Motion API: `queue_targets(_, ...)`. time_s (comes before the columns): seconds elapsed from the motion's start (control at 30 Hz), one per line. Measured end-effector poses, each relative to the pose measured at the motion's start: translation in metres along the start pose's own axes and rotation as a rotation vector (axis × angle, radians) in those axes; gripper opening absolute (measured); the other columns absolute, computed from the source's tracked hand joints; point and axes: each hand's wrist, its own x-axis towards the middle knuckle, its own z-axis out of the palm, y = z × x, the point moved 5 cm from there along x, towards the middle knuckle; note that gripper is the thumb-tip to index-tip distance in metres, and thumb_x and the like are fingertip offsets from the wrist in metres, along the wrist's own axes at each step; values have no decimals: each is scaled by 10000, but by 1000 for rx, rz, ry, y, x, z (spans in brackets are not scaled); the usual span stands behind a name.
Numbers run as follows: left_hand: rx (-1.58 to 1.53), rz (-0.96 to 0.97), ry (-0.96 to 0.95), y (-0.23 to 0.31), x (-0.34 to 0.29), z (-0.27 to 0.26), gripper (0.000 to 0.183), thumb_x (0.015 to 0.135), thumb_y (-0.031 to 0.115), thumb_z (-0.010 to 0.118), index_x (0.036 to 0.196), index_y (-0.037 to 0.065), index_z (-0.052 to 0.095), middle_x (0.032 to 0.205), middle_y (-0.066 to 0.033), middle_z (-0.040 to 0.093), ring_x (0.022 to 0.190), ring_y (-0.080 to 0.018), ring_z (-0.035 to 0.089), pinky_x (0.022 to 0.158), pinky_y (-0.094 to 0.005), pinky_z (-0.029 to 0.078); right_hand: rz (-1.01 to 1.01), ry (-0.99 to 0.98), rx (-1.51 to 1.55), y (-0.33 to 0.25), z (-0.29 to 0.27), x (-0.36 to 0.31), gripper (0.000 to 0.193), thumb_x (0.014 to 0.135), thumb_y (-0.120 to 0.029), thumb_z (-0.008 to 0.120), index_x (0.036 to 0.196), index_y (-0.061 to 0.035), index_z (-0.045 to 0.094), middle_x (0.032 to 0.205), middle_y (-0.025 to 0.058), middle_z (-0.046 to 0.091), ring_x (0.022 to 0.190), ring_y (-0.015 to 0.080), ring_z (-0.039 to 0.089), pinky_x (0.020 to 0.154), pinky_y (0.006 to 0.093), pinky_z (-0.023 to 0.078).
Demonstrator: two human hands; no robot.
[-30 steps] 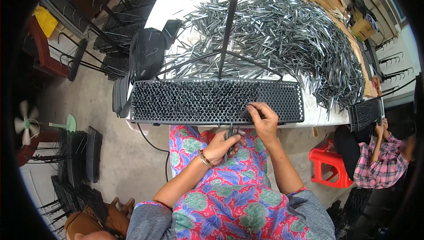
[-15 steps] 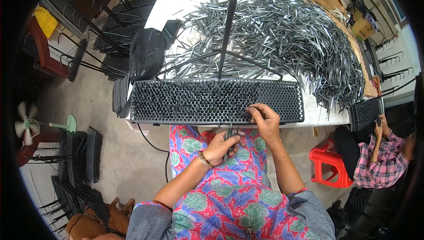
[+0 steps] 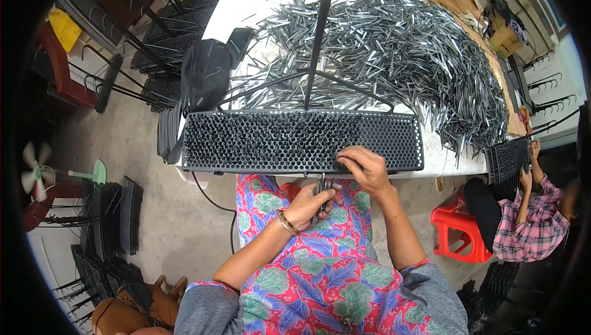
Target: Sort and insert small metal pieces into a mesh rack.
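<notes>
A long black perforated rack (image 3: 394, 141) stands at the near table edge. Thin dark rods (image 3: 246, 138) fill its holes over the left and middle, while bare holes show at the right. My right hand (image 3: 367, 172) is at the rack's front, right of the middle, thumb and fingers pinched low against the holes. Something dark shows at those fingertips, too small to tell from the rods behind. Below the rack, over my lap, my left hand (image 3: 306, 207) is closed around a bundle of thin dark rods (image 3: 321, 194), which sticks up from the fist.
A wide heap of loose dark rods (image 3: 394, 45) covers the white table (image 3: 228, 18). The rack's black upright bar (image 3: 320, 33) rises across it. Black racks (image 3: 111, 218) stand at the left near a fan (image 3: 37, 172). At the right, a person (image 3: 532, 227) works beside a red stool (image 3: 458, 230).
My right hand has moved slightly left and down against the rack, its fingers drawn closer together. The left hand with its rods stays put.
</notes>
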Motion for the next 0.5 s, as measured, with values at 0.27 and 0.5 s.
queue_targets(0.27, -7, -5, -7, -1, 2, 0, 232, 950, 125, 497, 1158, 26, 518, 866, -92, 635, 583, -51, 483, 454, -184, 394, -40, -35, -82, 3, 3, -2, 133, 788, -81, 686, 900, -12, 671, 886, 113, 670, 782, 251, 656, 677, 329, 522)
queue_targets(0.5, 12, 2, -28, -2, 4, 2, 205, 953, 123, 497, 1138, 39, 525, 875, -93, 637, 583, -57, 477, 456, -193, 392, -66, 13, -170, -8, 9, -8, 131, 764, -59, 700, 877, 1, 672, 916, 119, 634, 782, 256, 639, 664, 329, 518)
